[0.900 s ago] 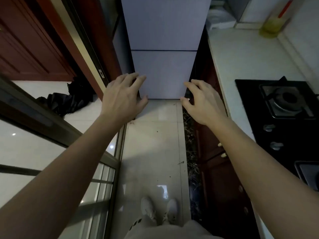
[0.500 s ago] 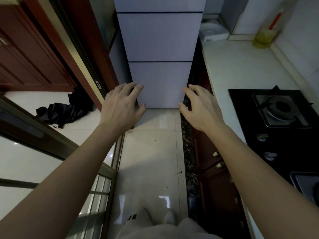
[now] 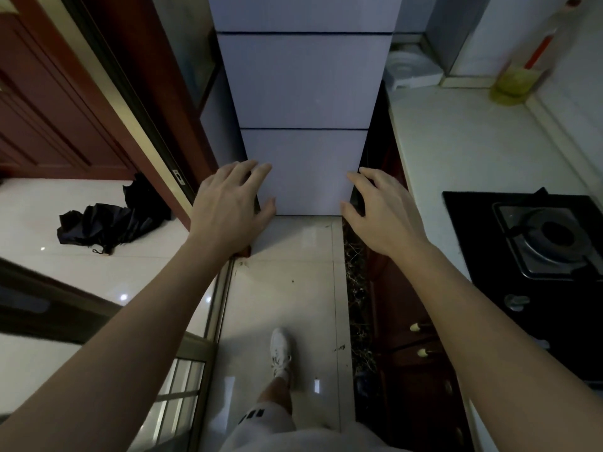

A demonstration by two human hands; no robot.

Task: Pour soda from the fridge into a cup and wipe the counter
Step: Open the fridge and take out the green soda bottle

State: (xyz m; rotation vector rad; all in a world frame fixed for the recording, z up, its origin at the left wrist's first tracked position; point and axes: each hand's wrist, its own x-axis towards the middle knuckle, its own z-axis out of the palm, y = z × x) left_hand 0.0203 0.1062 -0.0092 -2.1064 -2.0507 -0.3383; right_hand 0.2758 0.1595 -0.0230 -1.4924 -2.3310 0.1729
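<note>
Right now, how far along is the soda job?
Nothing looks done: the fridge is closed, and no soda or cup is in view. In hand: the left hand and right hand are held out toward it, open and empty. Left: open it, fetch soda, pour, wipe the counter.

No readable writing: the label on the bottle [image 3: 512,83], well beyond the fingers [image 3: 375,176] of the right hand [image 3: 383,220], is blurred; dark marks on the shorts [image 3: 270,425] spell nothing.
</note>
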